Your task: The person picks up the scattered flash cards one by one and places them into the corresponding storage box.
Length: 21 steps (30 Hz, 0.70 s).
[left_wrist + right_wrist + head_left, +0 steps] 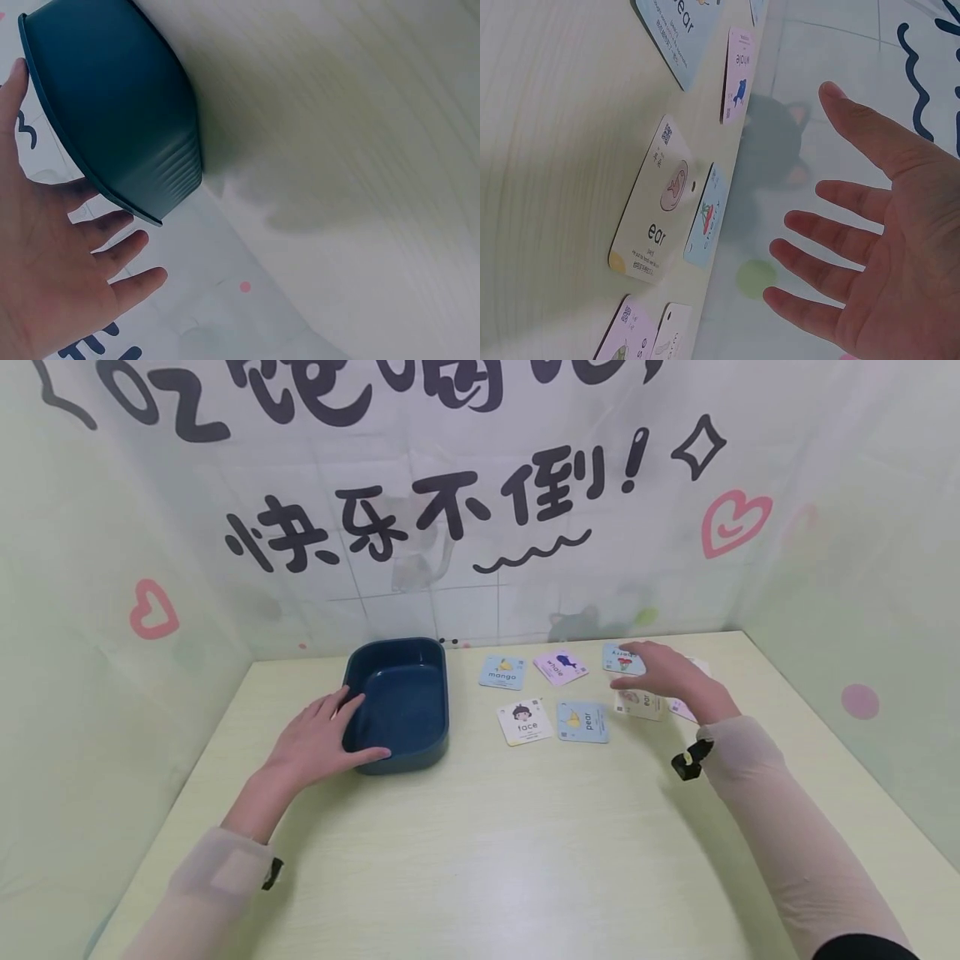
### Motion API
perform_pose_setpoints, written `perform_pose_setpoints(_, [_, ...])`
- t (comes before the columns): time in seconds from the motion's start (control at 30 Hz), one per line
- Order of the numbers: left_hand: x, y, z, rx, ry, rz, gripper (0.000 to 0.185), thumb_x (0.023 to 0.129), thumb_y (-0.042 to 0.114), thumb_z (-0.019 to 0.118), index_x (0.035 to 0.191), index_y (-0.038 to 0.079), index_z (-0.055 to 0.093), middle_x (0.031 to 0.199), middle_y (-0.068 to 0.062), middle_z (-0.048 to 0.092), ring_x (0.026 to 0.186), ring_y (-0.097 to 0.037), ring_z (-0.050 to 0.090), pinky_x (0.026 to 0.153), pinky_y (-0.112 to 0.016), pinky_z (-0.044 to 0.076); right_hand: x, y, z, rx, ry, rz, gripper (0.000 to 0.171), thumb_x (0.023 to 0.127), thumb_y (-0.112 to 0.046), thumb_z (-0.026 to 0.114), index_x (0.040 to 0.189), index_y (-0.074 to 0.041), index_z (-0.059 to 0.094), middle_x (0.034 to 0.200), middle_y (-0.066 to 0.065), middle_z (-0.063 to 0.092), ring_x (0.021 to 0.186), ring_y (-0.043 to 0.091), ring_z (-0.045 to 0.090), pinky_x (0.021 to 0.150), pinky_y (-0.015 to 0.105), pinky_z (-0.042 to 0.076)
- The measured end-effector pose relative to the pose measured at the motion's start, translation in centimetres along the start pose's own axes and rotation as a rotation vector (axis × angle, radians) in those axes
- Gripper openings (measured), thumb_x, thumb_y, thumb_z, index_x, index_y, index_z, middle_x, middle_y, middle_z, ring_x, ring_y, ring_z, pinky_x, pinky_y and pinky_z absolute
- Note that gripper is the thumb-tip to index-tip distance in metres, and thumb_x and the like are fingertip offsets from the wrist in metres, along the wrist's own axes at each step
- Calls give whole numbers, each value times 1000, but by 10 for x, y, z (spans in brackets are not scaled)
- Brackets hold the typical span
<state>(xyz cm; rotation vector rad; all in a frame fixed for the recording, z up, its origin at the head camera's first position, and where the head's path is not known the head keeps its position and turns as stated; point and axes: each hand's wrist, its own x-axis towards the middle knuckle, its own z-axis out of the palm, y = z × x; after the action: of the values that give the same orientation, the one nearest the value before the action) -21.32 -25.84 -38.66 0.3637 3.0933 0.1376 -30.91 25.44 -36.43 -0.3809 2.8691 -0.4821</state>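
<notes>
My right hand hovers with fingers spread and relaxed, palm down, gripping nothing, directly over the ear card, so that I can drop my fingers onto it; in the head view the card peeks out under my palm at. At about 11 o'clock from that hand lies a pale blue card whose word I cannot read, its edge just beside the ear card. Going out toward 9 o'clock, the pear card and the face card lie flat and face up in a near row, with the whale card and the mango card in a far row behind them, all apart so that each picture shows. More cards lie partly hidden under my wrist at 3 o'clock. My left hand is open too, fingers straight, resting against the near left wall of the dark blue tub, steadying it, I judge. The tub sits on the pale bench at 9 o'clock from the cards and looks empty.
</notes>
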Motion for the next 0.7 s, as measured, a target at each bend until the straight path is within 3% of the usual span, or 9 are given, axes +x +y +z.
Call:
perform_pose_setpoints(0.43, [-3, -1, -1, -21, -7, -2, 111, 80, 80, 56, 156, 4, 29, 161, -29, 25, 147, -47, 27, 118, -63, 27, -11, 10, 1, 22, 18, -2, 81, 93, -39, 67, 153, 3, 32, 156, 29, 34, 145, 49, 29, 117, 64, 26])
perform_pose_setpoints(0.7, [-2, -1, 2, -23, -20, -9, 111, 80, 81, 55, 157, 5, 28, 162, -29, 22, 148, -48, 26, 118, -63, 27, -20, 21, 0, 22, 32, -1, 80, 93, -36, 69, 152, 5, 33, 153, 31, 38, 141, 50, 34, 115, 65, 29])
